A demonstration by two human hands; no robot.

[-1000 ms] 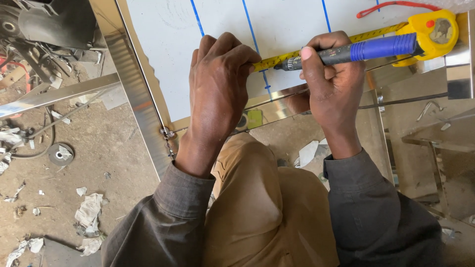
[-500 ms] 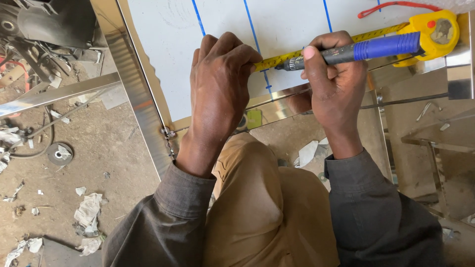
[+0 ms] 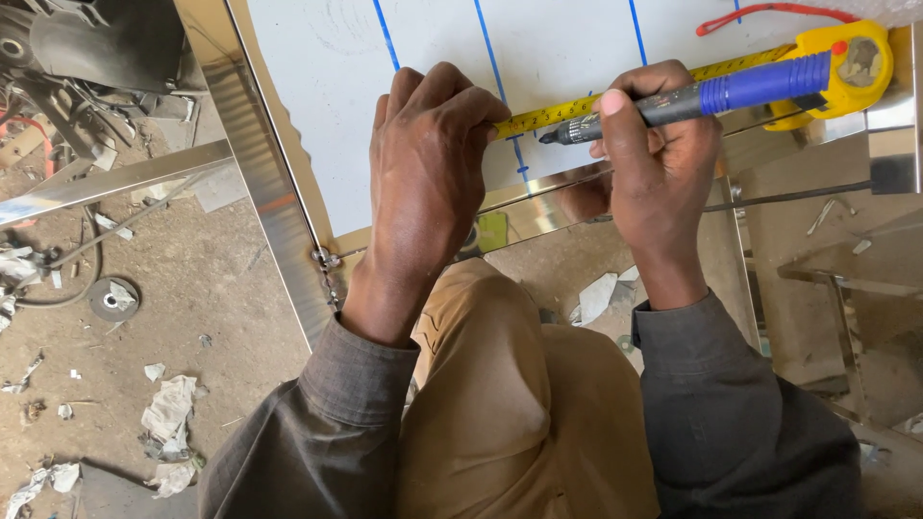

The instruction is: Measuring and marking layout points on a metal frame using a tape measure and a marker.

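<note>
Left hand [image 3: 428, 173]: palm down, fingers curled, pressing the yellow tape [image 3: 548, 117] flat onto the white sheet [image 3: 327, 115]. Fingertips sit on the tape's free end, just at 9 o'clock of the marker tip.

Right hand [image 3: 654, 163]: clenched around a marker [image 3: 692, 96], thumb on top of the barrel. Marker has a grey front part and a blue rear part; it lies nearly level, tip pointing to 9 o'clock, touching or just above the tape edge; cannot tell which.

Tape runs from the left fingertips toward 2 o'clock into its yellow case [image 3: 846, 67], which rests on the sheet at the upper right, behind the marker's blue end. A red cord [image 3: 769, 12] lies at 11 o'clock of the case.

Sheet carries several blue lines [image 3: 490, 58] running toward 12 o'clock. A polished steel frame [image 3: 260, 173] borders the sheet at 9 and 6 o'clock.

At 6 o'clock of the hands: grey sleeves and a tan-clad knee [image 3: 490, 384]. At 8 o'clock, dirt floor [image 3: 202, 288] with paper scraps [image 3: 168, 413] and a small disc [image 3: 113, 298]
</note>
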